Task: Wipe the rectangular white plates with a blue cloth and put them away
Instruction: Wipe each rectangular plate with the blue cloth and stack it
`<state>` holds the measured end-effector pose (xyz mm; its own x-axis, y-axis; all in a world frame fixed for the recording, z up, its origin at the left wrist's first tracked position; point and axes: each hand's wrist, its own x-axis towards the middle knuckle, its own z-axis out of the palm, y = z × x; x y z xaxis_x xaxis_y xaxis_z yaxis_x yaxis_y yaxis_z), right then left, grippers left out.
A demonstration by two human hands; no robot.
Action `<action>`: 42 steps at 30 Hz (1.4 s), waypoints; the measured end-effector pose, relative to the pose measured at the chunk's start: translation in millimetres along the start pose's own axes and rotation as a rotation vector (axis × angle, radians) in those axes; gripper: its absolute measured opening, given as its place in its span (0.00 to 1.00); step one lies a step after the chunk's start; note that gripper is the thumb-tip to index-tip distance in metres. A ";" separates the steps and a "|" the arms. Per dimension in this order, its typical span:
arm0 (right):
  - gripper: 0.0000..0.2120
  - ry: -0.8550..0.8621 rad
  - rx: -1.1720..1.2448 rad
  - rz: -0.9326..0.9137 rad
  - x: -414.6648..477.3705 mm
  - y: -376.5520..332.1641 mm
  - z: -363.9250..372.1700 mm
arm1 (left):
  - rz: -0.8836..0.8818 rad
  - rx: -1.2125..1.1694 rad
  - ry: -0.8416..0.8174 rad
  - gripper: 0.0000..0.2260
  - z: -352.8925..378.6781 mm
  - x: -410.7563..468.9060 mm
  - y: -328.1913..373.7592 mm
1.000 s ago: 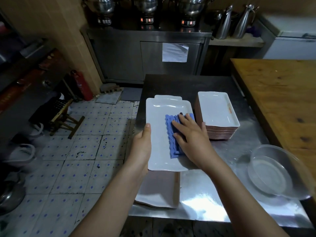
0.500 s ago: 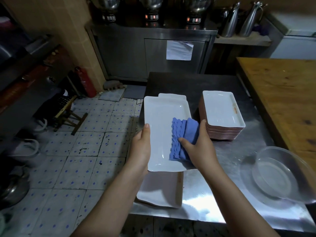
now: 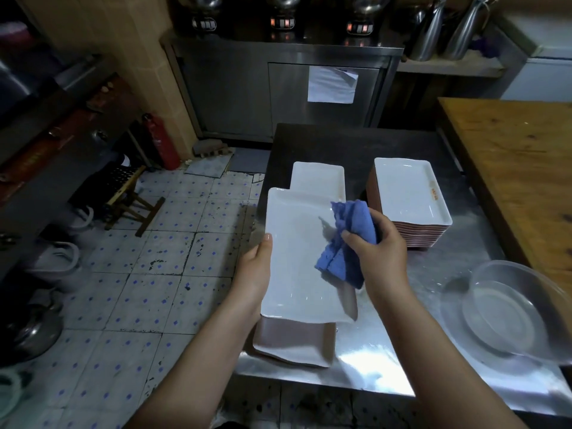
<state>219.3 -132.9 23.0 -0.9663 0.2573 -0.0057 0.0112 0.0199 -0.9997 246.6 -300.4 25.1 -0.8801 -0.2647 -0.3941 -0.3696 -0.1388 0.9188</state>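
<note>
A second ago the right hand [image 3: 382, 252] pressed flat; now its fingers curl round the bunched blue cloth [image 3: 348, 243], lifted off the plate [image 3: 297, 261]. The left hand [image 3: 255, 270] pinches the plate's left rim above the desk [image 3: 387, 351]. Wiping looks finished.

Lower right: clear bowl [image 3: 507, 314] on steel counter [image 3: 371, 366]. Right edge: wooden table [image 3: 520, 168]. Top centre: steel cabinet [image 3: 229, 94] with paper [image 3: 332, 85] stuck on its door. Upper right: two metal jugs [image 3: 431, 32]. Left: red extinguisher [image 3: 161, 140], folding stool [image 3: 130, 196], tiled floor [image 3: 154, 274]. Lower left: metal pot [image 3: 34, 332].
</note>
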 end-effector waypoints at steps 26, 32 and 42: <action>0.23 -0.192 0.472 0.648 4.5 41.4 -10.3 | 0.254 0.898 0.181 0.13 -26.4 16.5 -98.5; 0.18 -0.191 0.413 0.687 1.1 47.8 -8.3 | 0.190 0.925 0.135 0.14 -28.9 24.8 -109.1; 0.07 -0.200 0.435 0.666 19.3 52.4 -4.4 | 0.152 0.833 0.092 0.12 -28.9 47.3 -103.0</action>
<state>202.3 -122.7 -29.5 -0.8203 -0.0955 -0.5639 0.5380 -0.4634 -0.7041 251.6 -326.2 -88.9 -0.9234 -0.3055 -0.2325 -0.3801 0.6423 0.6656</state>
